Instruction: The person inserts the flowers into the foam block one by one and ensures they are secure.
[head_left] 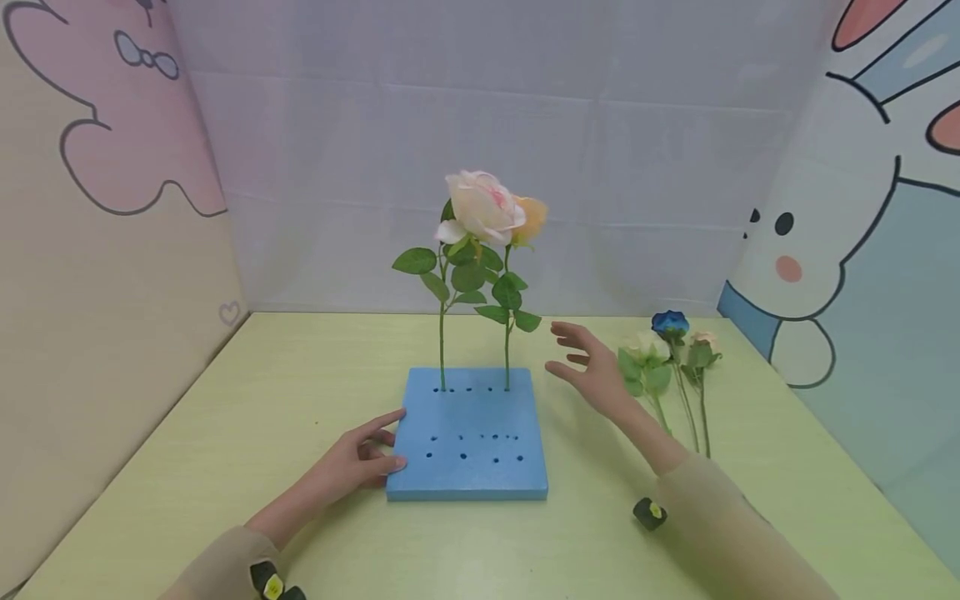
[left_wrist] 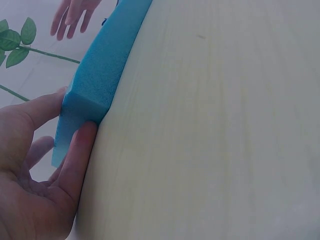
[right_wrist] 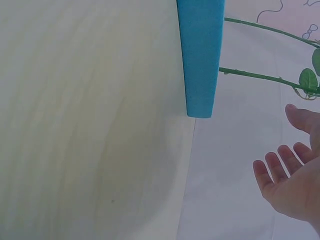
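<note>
A blue foam board (head_left: pixel 468 479) with rows of small holes lies on the table. Two artificial roses stand upright in its back row, a pale pink rose (head_left: pixel 483 208) on the left and an orange rose (head_left: pixel 532 218) partly hidden behind it. My left hand (head_left: pixel 352 458) touches the board's left edge, thumb and forefinger spread along it; in the left wrist view its fingertips (left_wrist: pixel 86 131) rest against the blue side. My right hand (head_left: pixel 596 375) is raised in the air right of the orange rose's stem, fingers apart and holding nothing.
On the table's right side lie a blue rose (head_left: pixel 670 323), a whitish flower (head_left: pixel 647 346) and a pale peach flower (head_left: pixel 703 342), stems toward me, partly behind my right forearm. A pale curtain (head_left: pixel 480 142) closes the back, with cartoon-printed panels (head_left: pixel 795 225) at both sides.
</note>
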